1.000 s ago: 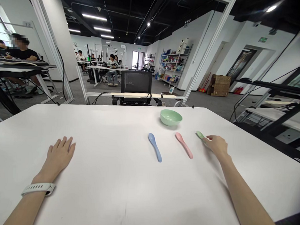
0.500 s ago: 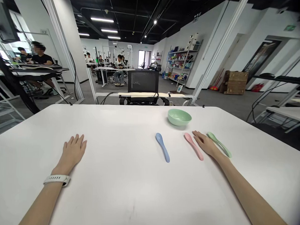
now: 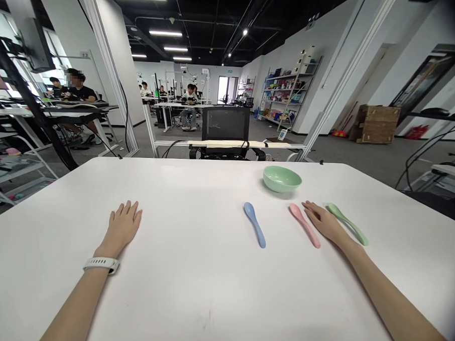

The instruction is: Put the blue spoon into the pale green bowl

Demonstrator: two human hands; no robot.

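My left hand (image 3: 123, 227) lies palm down on the left of the white table (image 3: 192, 284), fingers spread, holding nothing. A pale wristband (image 3: 101, 264) circles that wrist. On the right, my right hand (image 3: 325, 221) rests palm down with its fingers stretched out, between a pink spoon (image 3: 304, 225) and a green spoon (image 3: 348, 224). Neither spoon is in its grasp; whether it touches them I cannot tell. Farther left lies a blue spoon (image 3: 254, 224). Behind the spoons, near the table's far edge, stands a green bowl (image 3: 282, 180), upright.
A black mesh chair (image 3: 225, 125) stands beyond the far edge, behind a metal frame bar (image 3: 228, 144). Frame posts rise at both sides. Several people sit at desks in the background. Shelving (image 3: 289, 93) and a wooden crate (image 3: 376, 124) stand at the back right.
The whole view has shifted, so the table and its objects appear slightly farther right. Both hands stay flat in about the same places, and the spoons and bowl have not moved on the table.
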